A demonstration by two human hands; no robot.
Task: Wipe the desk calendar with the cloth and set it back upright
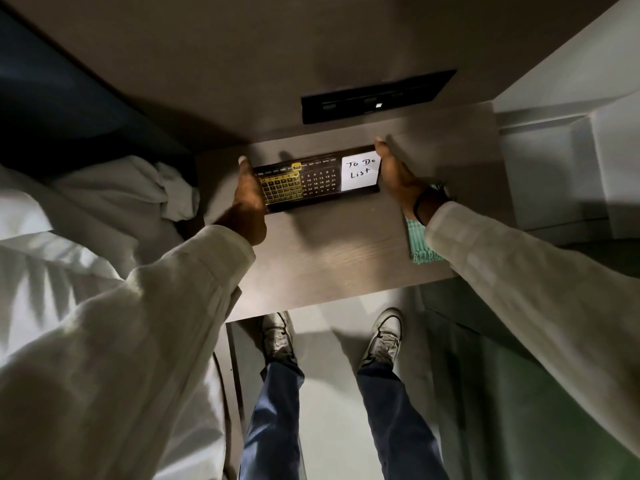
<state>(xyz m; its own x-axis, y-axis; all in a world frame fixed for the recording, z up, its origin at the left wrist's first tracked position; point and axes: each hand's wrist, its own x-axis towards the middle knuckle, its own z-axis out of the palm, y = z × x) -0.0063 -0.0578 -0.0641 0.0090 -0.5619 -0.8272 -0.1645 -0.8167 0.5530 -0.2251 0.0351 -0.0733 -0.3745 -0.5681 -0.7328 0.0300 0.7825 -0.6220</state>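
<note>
A long black desk calendar [317, 181] with white dates, a gold sliding frame and a white "To Do List" note stands near the back of a small dark wooden table [325, 258]. My left hand [247, 192] grips its left end. My right hand [396, 174] holds its right end, fingers reaching over the top edge. The green cloth [420, 242] lies flat on the table's right side, mostly hidden under my right forearm; neither hand holds it.
A black socket panel [374, 97] is set in the brown wall behind the table. A bed with white bedding [104, 209] lies close on the left. A white unit [561, 174] stands at the right. My shoes [277, 337] are under the table's front edge.
</note>
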